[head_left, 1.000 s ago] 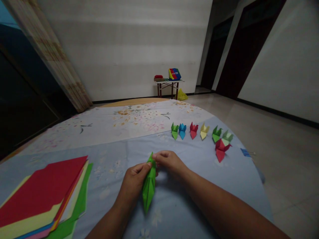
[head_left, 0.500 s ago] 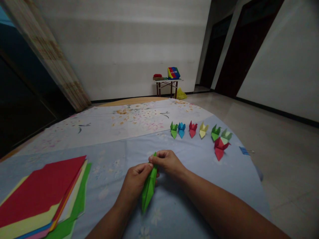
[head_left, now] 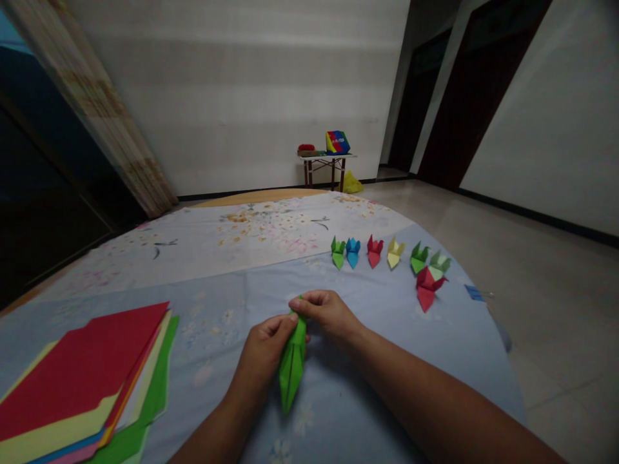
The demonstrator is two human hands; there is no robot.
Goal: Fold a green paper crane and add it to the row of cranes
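A long, narrow piece of folded green paper (head_left: 293, 370) is held between both hands above the blue part of the tablecloth. My left hand (head_left: 265, 345) pinches its upper left side, thumb on top. With thumb and fingertips closed, my right hand (head_left: 326, 312) grips the far tip. The paper's near end tapers to a point and hangs free, a crease running down its middle. The fingers behind the paper are mostly hidden.
Left of my hands lies a stack of coloured paper (head_left: 91, 374), red on top. Folded paper cranes stand at the right, among them a blue crane (head_left: 353, 252) and a red crane (head_left: 428, 288). A blue item (head_left: 474, 293) sits at the table's right edge.
The green folded paper has turned slightly, so its broad creased face shows more and its near end has swung a little right. Both hands keep their grip in nearly the same place.
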